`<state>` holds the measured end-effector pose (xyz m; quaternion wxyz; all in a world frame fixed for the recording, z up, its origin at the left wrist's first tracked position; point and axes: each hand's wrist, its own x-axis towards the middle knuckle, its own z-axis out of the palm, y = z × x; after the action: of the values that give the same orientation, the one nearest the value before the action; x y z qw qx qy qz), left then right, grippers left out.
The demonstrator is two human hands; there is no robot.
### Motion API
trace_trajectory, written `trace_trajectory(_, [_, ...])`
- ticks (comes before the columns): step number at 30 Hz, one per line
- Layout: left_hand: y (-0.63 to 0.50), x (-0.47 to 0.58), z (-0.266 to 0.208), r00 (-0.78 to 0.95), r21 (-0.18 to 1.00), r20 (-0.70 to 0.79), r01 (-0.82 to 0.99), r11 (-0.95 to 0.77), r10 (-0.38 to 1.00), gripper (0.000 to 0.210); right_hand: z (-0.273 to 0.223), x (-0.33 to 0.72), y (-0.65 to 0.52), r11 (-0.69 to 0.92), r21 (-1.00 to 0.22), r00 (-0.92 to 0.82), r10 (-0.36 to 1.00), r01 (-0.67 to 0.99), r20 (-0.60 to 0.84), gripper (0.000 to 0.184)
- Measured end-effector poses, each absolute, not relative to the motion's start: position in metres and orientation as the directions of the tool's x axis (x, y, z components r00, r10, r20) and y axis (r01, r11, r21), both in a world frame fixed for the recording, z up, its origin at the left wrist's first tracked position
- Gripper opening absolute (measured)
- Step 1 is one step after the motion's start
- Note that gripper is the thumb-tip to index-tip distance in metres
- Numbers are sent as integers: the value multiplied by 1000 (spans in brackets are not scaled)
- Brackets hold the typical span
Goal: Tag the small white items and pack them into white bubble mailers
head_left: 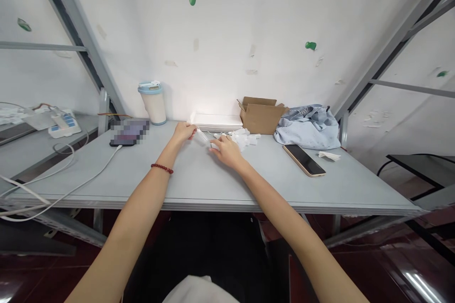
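My left hand (pixel 185 131) is closed in a pinch on a clear plastic piece (pixel 202 137), which slants down to the right from its fingertips. My right hand (pixel 228 151) hovers low over the table, thumb apart from the bent fingers, close to the lower end of that piece. Just beyond and right of it lies a loose pile of small white and translucent pieces (pixel 245 138); their exact kind is too small to tell. Behind both hands, a flat white stack (pixel 218 121) rests against the wall, partly covered by my left hand.
An open cardboard box (pixel 262 117) stands right of the stack, beside a bundled light-blue cloth (pixel 308 128). A phone (pixel 304 160) and crumpled tissue (pixel 329 155) lie at the right. Leftward are a lidded cup (pixel 153 104), a blurred device (pixel 130 131) and its white cable (pixel 95 180).
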<state>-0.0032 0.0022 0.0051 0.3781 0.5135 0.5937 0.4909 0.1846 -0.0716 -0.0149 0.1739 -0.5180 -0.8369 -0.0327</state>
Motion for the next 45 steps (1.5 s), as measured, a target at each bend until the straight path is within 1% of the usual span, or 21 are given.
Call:
trace_trajectory(3, [6,-4,-3,-170,986,8,164,20,985,14,-15,182,-73,486,-24,-463,846,874,266,34])
trace_trajectory(6, [6,-3,-7,-154,995,-66,68,77,986,12,-16,179,-74,494,44,-490,841,869,231,33])
trace_trajectory(9, [6,-1,-9,-150,994,-112,3,114,982,13,-15,177,-75,494,67,-496,841,867,217,32])
trace_trajectory(11, [6,-1,-10,-155,992,-129,-26,126,980,14,-15,177,-75,492,45,-490,846,869,212,31])
trace_trajectory(12, [6,-1,-10,-159,991,-133,-34,129,978,14,-14,177,-75,490,17,-482,850,871,213,30])
trace_trajectory(14, [6,-2,-9,-169,991,-137,-27,135,976,14,-14,180,-74,485,-78,-458,858,871,232,28])
trace_trajectory(17, [4,-2,-7,-198,990,-112,64,127,974,11,-14,185,-69,473,-287,-386,868,833,312,26])
trace_trajectory(20, [-1,1,-1,-203,985,-54,151,86,978,5,-13,192,-61,479,-496,-288,864,724,413,23])
trace_trajectory(22, [-6,4,4,-137,984,-57,160,79,989,4,-12,196,-57,475,-599,-211,864,645,458,21])
trace_trajectory(25, [-12,9,10,39,981,-113,164,105,993,14,-10,203,-52,458,-701,-104,868,547,486,21])
trace_trajectory(27, [-15,12,12,144,980,-130,171,105,981,21,-9,206,-50,436,-755,-47,878,490,477,22])
trace_trajectory(30, [-17,14,12,217,982,-126,168,90,968,29,-9,208,-48,400,-807,15,893,435,450,25])
trace_trajectory(35, [-15,16,10,222,990,-109,112,85,969,33,-8,207,-47,375,-844,73,899,383,432,24])
trace_trajectory(39, [-15,17,10,232,994,-106,59,95,967,32,-5,208,-48,328,-896,133,916,300,380,26])
trace_trajectory(42, [-16,18,11,244,996,-91,12,91,965,32,-3,209,-49,319,-924,167,920,208,355,28])
trace_trajectory(45, [-18,20,14,217,995,-86,-34,96,972,34,-1,210,-49,320,-947,165,932,44,322,31])
